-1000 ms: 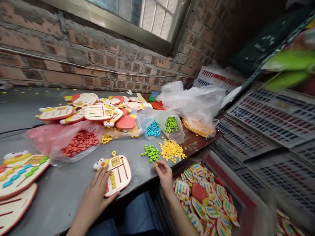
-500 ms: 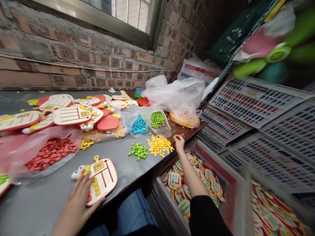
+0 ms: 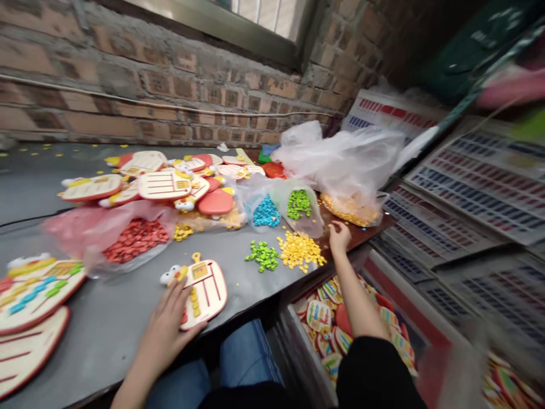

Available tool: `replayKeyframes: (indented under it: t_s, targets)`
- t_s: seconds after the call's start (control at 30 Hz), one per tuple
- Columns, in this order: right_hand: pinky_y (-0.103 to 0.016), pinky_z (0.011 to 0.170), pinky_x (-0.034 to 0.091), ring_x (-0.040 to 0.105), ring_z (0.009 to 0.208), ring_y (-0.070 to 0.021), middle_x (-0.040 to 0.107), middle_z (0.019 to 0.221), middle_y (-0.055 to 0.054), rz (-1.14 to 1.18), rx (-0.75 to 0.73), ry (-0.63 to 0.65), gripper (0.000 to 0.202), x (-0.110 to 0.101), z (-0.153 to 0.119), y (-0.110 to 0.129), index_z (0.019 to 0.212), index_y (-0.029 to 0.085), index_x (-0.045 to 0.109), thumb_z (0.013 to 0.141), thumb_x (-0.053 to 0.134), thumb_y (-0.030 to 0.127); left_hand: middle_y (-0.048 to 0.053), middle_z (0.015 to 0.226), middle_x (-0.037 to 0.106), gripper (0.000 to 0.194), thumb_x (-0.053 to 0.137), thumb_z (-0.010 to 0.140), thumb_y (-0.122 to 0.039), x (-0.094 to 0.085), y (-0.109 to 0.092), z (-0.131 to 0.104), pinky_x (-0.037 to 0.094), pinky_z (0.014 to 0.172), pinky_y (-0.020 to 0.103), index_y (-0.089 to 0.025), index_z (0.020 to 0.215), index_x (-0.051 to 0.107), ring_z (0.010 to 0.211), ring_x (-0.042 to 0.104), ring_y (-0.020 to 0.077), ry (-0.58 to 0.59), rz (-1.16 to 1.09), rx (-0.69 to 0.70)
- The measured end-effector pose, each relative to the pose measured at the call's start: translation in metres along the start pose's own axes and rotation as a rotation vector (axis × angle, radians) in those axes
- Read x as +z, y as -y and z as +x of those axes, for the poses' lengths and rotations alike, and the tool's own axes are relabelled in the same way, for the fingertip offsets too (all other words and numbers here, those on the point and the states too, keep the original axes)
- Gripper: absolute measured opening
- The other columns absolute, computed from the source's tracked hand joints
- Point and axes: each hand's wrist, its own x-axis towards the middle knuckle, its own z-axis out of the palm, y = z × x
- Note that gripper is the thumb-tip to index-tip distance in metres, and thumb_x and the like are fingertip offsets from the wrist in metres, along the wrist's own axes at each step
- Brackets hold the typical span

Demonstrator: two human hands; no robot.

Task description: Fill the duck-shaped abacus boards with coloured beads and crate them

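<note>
A cream and red bird-shaped toy board (image 3: 213,287) with bulging white eyes and a small yellow loop lies on the grey tabletop. Its grooves run in rows; one has yellow pieces, and some red shows beside my fingers. My left hand (image 3: 168,312) grips this board, fingers over its left side and thumb along the near edge. To the right, my right hand (image 3: 340,237) is closed in a pinch beside a pile of small yellow pieces (image 3: 300,250); what sits between the fingertips is too small to make out. Green pieces (image 3: 263,257) lie left of that pile.
Bags of red (image 3: 136,240), blue (image 3: 266,213) and green pieces (image 3: 298,203) stand behind. More toy boards (image 3: 164,184) are stacked by the brick wall; a filled board (image 3: 38,292) lies left. Below the table's right edge, a crate (image 3: 313,341) holds finished-looking boards. Plastic baskets (image 3: 477,176) rise at right.
The view has swung left, bringing boards at the left into sight. My right hand stays pinched by the yellow pile, with its fingers curled in more. My left hand keeps its place on the board.
</note>
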Motion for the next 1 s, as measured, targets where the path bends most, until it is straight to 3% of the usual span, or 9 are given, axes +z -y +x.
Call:
replayKeyframes:
  t_s: [0.1,0.2,0.27,0.33,0.47,0.57,0.83,1.0]
  targets:
    - [-0.037,0.076,0.048,0.06,0.084,-0.0229,0.066,0.093,-0.012,0.126,-0.304,0.108,0.022,0.015,-0.058,0.041,0.092,0.015,0.067,0.084,0.051,0.027,0.015,0.153,0.032,0.067,0.06,0.082,-0.046,-0.007,-0.008,0.001,0.034,0.11,0.05,-0.021,0.138,0.035,0.142,0.025,0.0324,0.026,-0.011,-0.031]
    - [-0.035,0.076,0.05,0.061,0.085,-0.0216,0.066,0.091,-0.008,0.259,-0.595,0.47,0.016,0.039,-0.115,0.091,0.091,0.02,0.068,0.087,0.053,0.025,0.015,0.154,0.029,0.068,0.062,0.081,-0.044,-0.013,-0.013,0.003,0.033,0.111,0.049,-0.021,0.139,0.034,0.144,0.021,0.0314,0.044,-0.021,-0.062]
    - [-0.035,0.081,0.05,0.062,0.09,-0.0209,0.065,0.094,-0.007,0.296,-0.711,0.701,0.017,0.066,-0.14,0.123,0.096,0.021,0.068,0.087,0.053,0.023,0.014,0.154,0.029,0.07,0.063,0.08,-0.042,-0.015,-0.015,0.003,0.033,0.111,0.049,-0.021,0.139,0.034,0.144,0.021,0.0311,0.053,-0.029,-0.07]
    - [-0.036,0.085,0.05,0.062,0.093,-0.0206,0.066,0.098,-0.008,0.3,-0.781,0.817,0.02,0.101,-0.151,0.148,0.098,0.02,0.068,0.088,0.051,0.019,0.015,0.154,0.03,0.07,0.065,0.079,-0.041,-0.017,-0.016,0.003,0.034,0.11,0.049,-0.02,0.139,0.035,0.144,0.021,0.0312,0.058,-0.03,-0.076]
    - [-0.036,0.09,0.048,0.062,0.098,-0.0199,0.068,0.103,-0.01,0.191,-0.804,0.907,0.029,0.17,-0.148,0.18,0.1,0.017,0.069,0.087,0.043,0.01,0.015,0.154,0.03,0.07,0.065,0.079,-0.042,-0.016,-0.016,0.001,0.035,0.11,0.05,-0.019,0.138,0.035,0.144,0.022,0.0315,0.062,-0.023,-0.077]
    - [-0.035,0.089,0.048,0.06,0.096,-0.0197,0.068,0.1,-0.008,0.075,-0.787,0.891,0.026,0.198,-0.146,0.194,0.098,0.018,0.068,0.089,0.045,0.011,0.016,0.154,0.03,0.072,0.067,0.077,-0.042,-0.016,-0.015,0.001,0.036,0.109,0.05,-0.019,0.137,0.036,0.144,0.022,0.0316,0.066,-0.025,-0.08]
    - [-0.034,0.087,0.044,0.054,0.088,-0.0201,0.062,0.087,-0.008,0.014,-0.84,0.863,0.021,0.205,-0.145,0.197,0.085,0.018,0.066,0.084,0.049,0.006,0.016,0.155,0.026,0.074,0.069,0.076,-0.039,-0.019,-0.019,0.002,0.037,0.108,0.049,-0.018,0.137,0.035,0.144,0.02,0.0314,0.093,-0.029,-0.099]
    - [-0.035,0.081,0.049,0.058,0.084,-0.0192,0.064,0.092,-0.008,0.195,-0.79,0.878,0.02,0.178,-0.152,0.193,0.094,0.017,0.066,0.084,0.05,0.013,0.016,0.154,0.029,0.072,0.07,0.074,-0.04,-0.016,-0.024,0.004,0.038,0.107,0.049,-0.018,0.135,0.038,0.143,0.023,0.0321,0.082,-0.039,-0.121]
